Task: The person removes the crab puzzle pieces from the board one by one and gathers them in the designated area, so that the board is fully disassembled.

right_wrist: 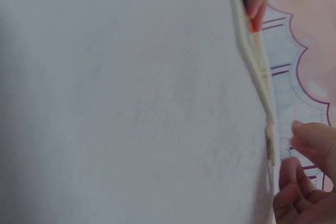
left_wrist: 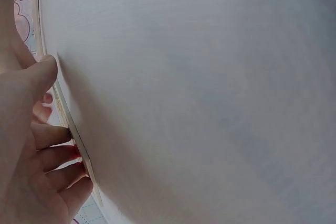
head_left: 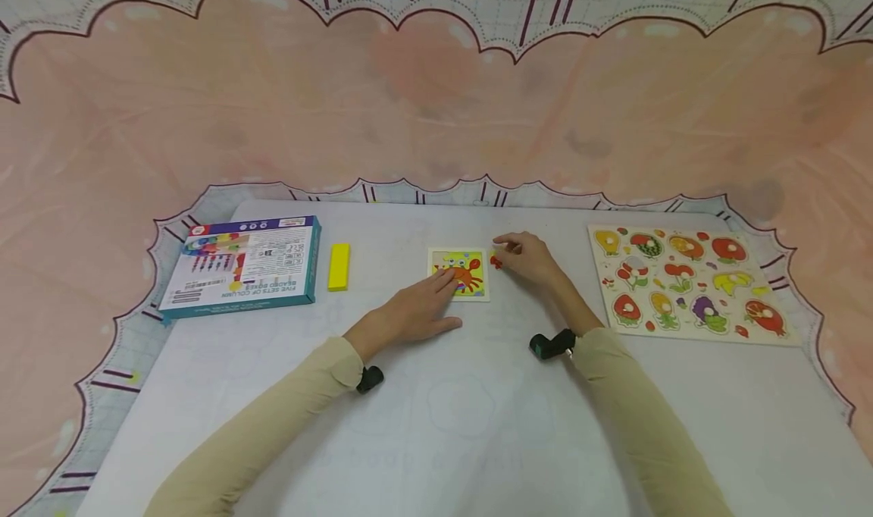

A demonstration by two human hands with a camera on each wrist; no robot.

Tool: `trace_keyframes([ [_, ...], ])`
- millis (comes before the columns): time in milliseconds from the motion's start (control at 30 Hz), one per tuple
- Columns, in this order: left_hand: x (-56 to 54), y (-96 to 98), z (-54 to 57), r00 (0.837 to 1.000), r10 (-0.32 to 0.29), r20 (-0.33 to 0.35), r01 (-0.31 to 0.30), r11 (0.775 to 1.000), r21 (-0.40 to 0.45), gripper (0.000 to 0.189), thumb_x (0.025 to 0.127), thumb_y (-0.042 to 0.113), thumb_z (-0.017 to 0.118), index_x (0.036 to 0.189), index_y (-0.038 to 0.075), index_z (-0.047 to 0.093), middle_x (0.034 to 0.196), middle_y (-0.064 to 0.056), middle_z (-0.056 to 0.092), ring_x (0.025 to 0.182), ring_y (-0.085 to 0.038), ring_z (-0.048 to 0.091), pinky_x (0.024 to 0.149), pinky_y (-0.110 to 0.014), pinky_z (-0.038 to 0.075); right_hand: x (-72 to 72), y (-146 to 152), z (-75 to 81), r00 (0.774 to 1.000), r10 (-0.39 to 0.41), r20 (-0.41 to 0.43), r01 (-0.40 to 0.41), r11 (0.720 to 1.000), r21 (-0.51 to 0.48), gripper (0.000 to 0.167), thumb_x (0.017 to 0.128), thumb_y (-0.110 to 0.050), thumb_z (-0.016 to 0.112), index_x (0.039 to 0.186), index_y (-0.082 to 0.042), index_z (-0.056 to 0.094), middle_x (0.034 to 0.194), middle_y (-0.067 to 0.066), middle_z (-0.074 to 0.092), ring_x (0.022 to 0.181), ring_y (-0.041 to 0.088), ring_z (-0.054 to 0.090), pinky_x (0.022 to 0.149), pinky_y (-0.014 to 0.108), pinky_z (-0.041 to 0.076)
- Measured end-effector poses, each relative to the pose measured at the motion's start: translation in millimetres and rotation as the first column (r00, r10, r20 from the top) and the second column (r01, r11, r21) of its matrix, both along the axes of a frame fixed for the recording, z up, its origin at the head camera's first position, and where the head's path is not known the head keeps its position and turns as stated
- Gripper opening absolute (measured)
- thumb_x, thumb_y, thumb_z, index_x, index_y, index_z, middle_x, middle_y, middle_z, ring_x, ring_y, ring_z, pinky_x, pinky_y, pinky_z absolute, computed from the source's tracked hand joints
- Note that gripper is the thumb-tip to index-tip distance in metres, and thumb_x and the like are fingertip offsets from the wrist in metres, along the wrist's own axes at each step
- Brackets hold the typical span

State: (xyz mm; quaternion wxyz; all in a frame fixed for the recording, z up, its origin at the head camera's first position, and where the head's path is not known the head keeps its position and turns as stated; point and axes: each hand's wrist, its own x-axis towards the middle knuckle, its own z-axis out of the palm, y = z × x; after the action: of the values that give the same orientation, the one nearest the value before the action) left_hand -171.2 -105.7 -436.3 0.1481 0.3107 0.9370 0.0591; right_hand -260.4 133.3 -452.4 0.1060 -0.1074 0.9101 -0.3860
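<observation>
A small square puzzle board (head_left: 470, 298) with a red crab picture (head_left: 467, 277) lies in the middle of the white table. My left hand (head_left: 417, 310) rests its extended fingers on the board's left part, hiding some of the picture. Just right of the board lies a small red puzzle piece (head_left: 496, 261). Over this piece hovers my right hand (head_left: 530, 258), its fingers loosely bent. In the right wrist view the piece (right_wrist: 270, 142) sits on the table, apart from the right hand (right_wrist: 310, 177). The left wrist view shows the left hand's fingertips along the board's edge (left_wrist: 73, 119).
A yellow rectangular block (head_left: 339, 267) lies left of the board. Farther left is a flat boxed set (head_left: 239, 263) with a teal side. On the right, a wooden fruit puzzle (head_left: 689, 283) lies flat. A patterned cloth border (head_left: 423, 192) shows behind the table.
</observation>
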Motion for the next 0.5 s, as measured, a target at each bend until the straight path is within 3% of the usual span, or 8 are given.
trace_keyframes([
  [133, 0.0, 0.5, -0.6, 1.0, 0.003, -0.008, -0.003, 1.0, -0.01, 0.079, 0.097, 0.055, 0.047, 0.154, 0.006, 0.024, 0.163, -0.011, 0.015, 0.152, -0.024, 0.016, 0.122, -0.037, 0.022, -0.8, -8.6, 1.7, 0.999, -0.036, -0.002, 0.035, 0.989, -0.146, 0.038, 0.095, -0.03, 0.061, 0.129, -0.012, 0.062, 0.13, 0.014, 0.054, 0.117, 0.031, 0.053, 0.101, 0.045, 0.047],
  [233, -0.2, 0.2, -1.1, 1.0, 0.0, -0.022, 0.0, 1.0, -0.014, 0.079, 0.097, 0.055, 0.047, 0.154, 0.006, 0.024, 0.163, -0.011, 0.017, 0.152, -0.024, 0.016, 0.122, -0.037, 0.023, -2.6, -19.5, -0.9, 0.997, -0.055, 0.057, 0.066, 0.973, -0.22, 0.039, 0.095, -0.034, 0.062, 0.129, -0.015, 0.062, 0.144, 0.011, 0.046, 0.131, 0.032, 0.045, 0.109, 0.051, 0.041],
  [367, 0.0, -0.5, -0.6, 1.0, -0.013, -0.028, 0.013, 1.0, 0.0, 0.079, 0.097, 0.054, 0.048, 0.153, 0.004, 0.025, 0.163, -0.013, 0.018, 0.152, -0.025, 0.018, 0.122, -0.038, 0.023, -5.5, -35.6, -9.9, 0.992, -0.047, 0.116, 0.073, 0.97, -0.231, 0.038, 0.095, -0.034, 0.061, 0.128, -0.016, 0.063, 0.152, 0.008, 0.039, 0.144, 0.03, 0.031, 0.117, 0.056, 0.026],
  [500, 0.4, -0.9, -0.4, 0.999, -0.025, -0.029, 0.026, 0.999, 0.022, 0.078, 0.097, 0.052, 0.049, 0.152, 0.002, 0.026, 0.162, -0.015, 0.019, 0.151, -0.026, 0.018, 0.122, -0.038, 0.023, -5.6, -48.1, -15.2, 0.996, 0.007, 0.084, 0.01, 0.982, -0.191, 0.035, 0.096, -0.03, 0.059, 0.126, -0.013, 0.065, 0.154, 0.01, 0.037, 0.148, 0.032, 0.021, 0.12, 0.059, 0.012],
])
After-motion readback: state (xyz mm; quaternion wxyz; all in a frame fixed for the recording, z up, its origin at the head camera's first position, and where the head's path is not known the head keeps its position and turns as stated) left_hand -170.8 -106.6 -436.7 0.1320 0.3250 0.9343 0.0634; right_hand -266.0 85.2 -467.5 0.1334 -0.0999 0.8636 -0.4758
